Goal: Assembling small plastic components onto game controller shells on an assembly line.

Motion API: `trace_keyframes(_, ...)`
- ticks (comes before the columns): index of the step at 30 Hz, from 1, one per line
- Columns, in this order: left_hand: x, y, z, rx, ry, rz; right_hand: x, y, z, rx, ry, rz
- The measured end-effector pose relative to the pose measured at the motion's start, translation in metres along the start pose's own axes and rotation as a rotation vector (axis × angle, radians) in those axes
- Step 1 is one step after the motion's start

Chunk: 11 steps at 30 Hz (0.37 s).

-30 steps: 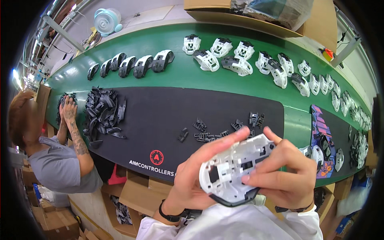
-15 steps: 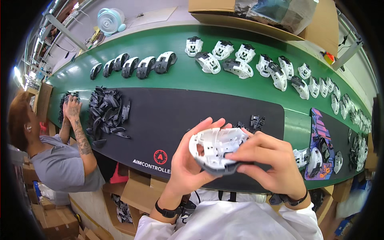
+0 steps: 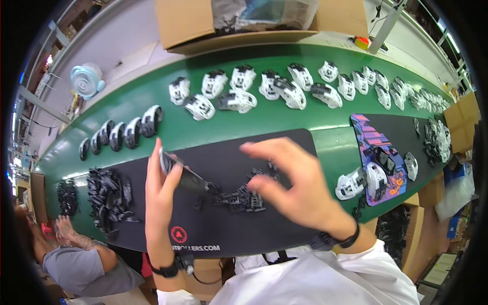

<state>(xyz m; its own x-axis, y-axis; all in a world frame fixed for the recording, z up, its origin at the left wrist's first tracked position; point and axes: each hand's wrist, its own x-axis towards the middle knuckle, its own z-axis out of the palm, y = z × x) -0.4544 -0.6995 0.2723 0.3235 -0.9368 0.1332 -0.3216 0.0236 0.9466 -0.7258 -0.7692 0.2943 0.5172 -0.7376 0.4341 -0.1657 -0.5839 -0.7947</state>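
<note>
My left hand [image 3: 161, 195] is closed around a plastic shell [image 3: 190, 178], gripped between thumb and fingers. It is turned almost edge-on, so mostly its dark outer side shows and its white inside is hidden. To the right, my right hand [image 3: 300, 185] holds nothing. Its thumb and fingers are spread apart above the black mat [image 3: 218, 147], close to a heap of small black plastic parts [image 3: 244, 198].
A pile of dark curved pieces [image 3: 109, 198] lies at the mat's left. Rows of white-and-black shells [image 3: 239, 101] and dark ones [image 3: 134, 132] stand along the green table [image 3: 203, 66]. A coloured mat [image 3: 368, 140] is at right, a cardboard box [image 3: 185, 23] behind, a co-worker [image 3: 84, 264] at left.
My left hand has carried the shell left and tipped it edge-on. My right hand has let go of it and opened. The view has swung to the right.
</note>
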Motion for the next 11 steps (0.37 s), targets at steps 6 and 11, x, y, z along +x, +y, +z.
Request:
trace_keyframes(6, 0.16, -0.035, 0.007, 1.203, -0.055, -0.02, 0.059, 0.099, -0.037, -0.862, -0.11, 0.196)
trace_keyframes(11, 0.226, -0.074, 0.009, 1.696, 0.095, 0.246, 0.133, 0.169, -0.038, -1.053, -0.206, 0.38)
